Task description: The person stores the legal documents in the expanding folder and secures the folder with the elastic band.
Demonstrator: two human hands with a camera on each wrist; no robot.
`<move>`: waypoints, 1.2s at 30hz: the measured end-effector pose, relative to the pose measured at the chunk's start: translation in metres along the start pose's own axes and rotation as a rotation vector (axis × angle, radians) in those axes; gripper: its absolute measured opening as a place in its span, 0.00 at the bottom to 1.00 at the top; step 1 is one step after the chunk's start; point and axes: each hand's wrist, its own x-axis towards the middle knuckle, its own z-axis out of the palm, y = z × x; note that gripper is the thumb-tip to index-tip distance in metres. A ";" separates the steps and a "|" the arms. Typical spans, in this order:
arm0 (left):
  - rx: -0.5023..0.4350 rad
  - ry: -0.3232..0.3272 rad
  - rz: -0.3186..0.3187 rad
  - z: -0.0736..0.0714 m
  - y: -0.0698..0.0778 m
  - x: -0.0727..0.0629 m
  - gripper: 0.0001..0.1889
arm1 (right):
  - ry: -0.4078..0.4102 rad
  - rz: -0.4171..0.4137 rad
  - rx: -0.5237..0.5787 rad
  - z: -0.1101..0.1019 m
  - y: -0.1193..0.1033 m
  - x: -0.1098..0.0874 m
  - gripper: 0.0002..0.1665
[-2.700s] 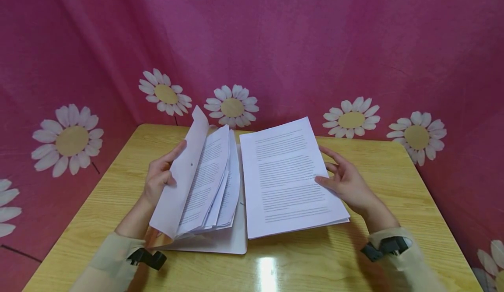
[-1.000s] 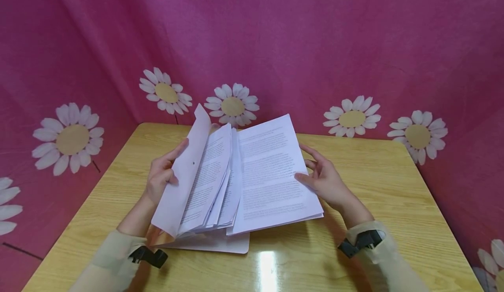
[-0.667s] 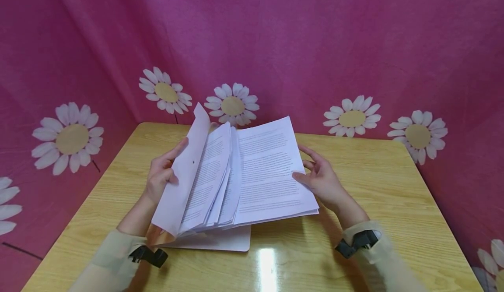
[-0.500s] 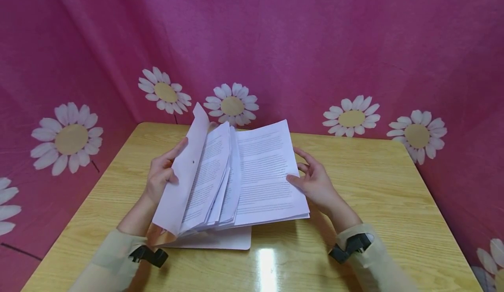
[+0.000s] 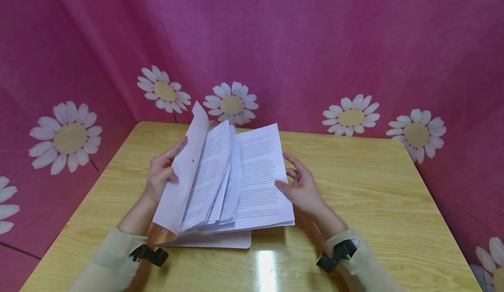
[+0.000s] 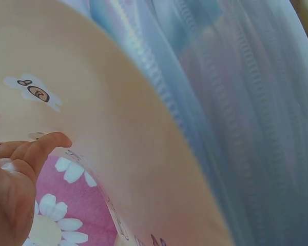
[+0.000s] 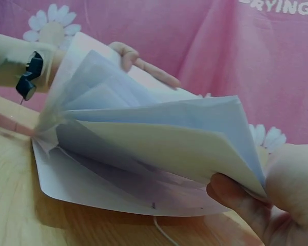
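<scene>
My left hand grips the raised front cover of a document folder, its thumb on the pale inner face. The left wrist view shows the cover's tan outside with a small cartoon print, beside clear ribbed pockets. Printed sheets stand fanned inside the folder. My right hand pinches the right edge of a thin stack of printed paper; its left part is hidden behind the fanned sheets. In the right wrist view, that stack sits above the folder's back cover.
The folder's back cover rests on a wooden table. A thin white cord trails from it in the right wrist view. Behind the table hangs a pink curtain with daisies. Each wrist wears a black camera.
My right hand has carried the paper stack leftward, from beside the folder to partly behind the fanned sheets within it. My left hand has kept its hold on the cover.
</scene>
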 end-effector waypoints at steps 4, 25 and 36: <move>0.037 0.017 0.016 0.001 -0.001 0.001 0.45 | 0.013 -0.022 -0.027 0.008 0.003 0.001 0.49; 0.026 0.034 0.050 0.005 -0.001 0.004 0.45 | 0.042 -0.034 0.048 0.043 0.015 0.000 0.49; 0.029 0.042 0.048 0.008 -0.001 0.004 0.45 | 0.016 -0.002 -0.020 0.056 0.017 0.008 0.48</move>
